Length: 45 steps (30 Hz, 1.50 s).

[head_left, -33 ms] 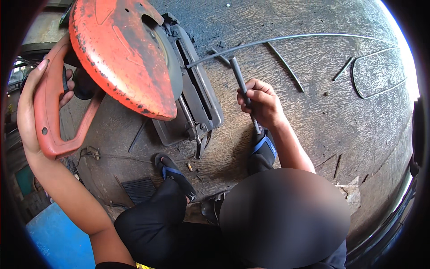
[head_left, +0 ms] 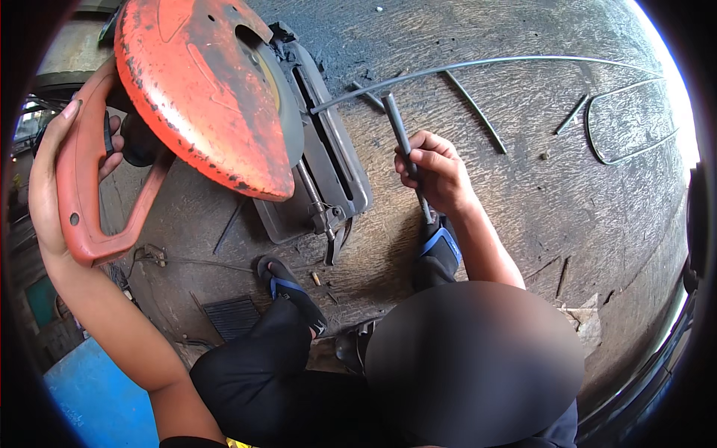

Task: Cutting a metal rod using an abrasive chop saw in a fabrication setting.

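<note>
Dark metal rod in person's right hand, gripped between thumb and fingers, lower end near sandalled foot. Left hand wrapped around handle of orange cut-off saw. Long thin rod, one end over saw base. Short rods on floor right of saw.

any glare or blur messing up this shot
Head view: glare whitens the upper right edge, with shine on the red blade guard; head view: a blurred dark oval sits low, right of centre, while the right hand looks fairly sharp.
</note>
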### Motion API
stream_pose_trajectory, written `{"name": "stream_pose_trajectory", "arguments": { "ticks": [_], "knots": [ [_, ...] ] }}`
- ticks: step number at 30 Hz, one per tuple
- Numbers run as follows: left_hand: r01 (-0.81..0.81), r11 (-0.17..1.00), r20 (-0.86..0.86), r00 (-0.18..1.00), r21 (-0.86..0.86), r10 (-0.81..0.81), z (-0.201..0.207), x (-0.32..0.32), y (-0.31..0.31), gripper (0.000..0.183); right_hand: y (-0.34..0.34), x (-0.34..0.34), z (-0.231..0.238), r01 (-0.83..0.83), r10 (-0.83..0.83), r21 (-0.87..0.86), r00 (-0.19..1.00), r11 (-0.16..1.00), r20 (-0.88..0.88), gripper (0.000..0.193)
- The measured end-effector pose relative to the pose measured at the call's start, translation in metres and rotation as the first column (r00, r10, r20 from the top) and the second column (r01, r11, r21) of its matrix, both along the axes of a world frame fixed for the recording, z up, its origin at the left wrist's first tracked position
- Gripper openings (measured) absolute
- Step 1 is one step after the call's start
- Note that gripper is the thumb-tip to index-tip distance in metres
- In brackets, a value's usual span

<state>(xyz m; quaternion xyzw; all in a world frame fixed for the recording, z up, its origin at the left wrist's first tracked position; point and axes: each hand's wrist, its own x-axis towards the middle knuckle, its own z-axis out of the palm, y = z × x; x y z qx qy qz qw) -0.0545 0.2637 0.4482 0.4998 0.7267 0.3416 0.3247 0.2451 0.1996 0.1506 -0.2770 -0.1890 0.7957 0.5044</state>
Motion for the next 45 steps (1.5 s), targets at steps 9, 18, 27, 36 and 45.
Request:
{"name": "stream_pose_trajectory", "arguments": {
  "ticks": [9,18,27,36,45],
  "knots": [
    [-0.012,1.0,0.029,1.0,-0.009,0.012,0.001,0.003,0.001,0.051,0.009,-0.017,-0.026,0.389,-0.377,-0.129,0.92,0.912,0.108,0.021],
    [0.001,1.0,0.026,1.0,-0.007,-0.001,0.001,0.001,0.002,0.049,-0.004,-0.009,-0.073,0.352,-0.485,-0.5,0.859,0.792,-0.165,0.062],
    [0.021,1.0,-0.014,1.0,0.002,-0.021,0.001,0.0,0.002,0.049,-0.013,-0.029,-0.055,-0.043,0.153,-0.153,0.518,0.987,0.842,0.025],
    [0.015,1.0,0.009,1.0,-0.019,-0.015,0.001,-0.005,0.003,0.049,-0.006,-0.037,-0.015,-0.14,-0.107,0.193,0.466,0.971,0.878,0.027],
    [0.039,0.996,-0.013,0.999,-0.077,-0.04,0.003,-0.011,0.004,0.047,-0.003,-0.063,-0.029,-0.275,0.231,0.075,0.904,0.959,0.359,0.033]
  ]
}}
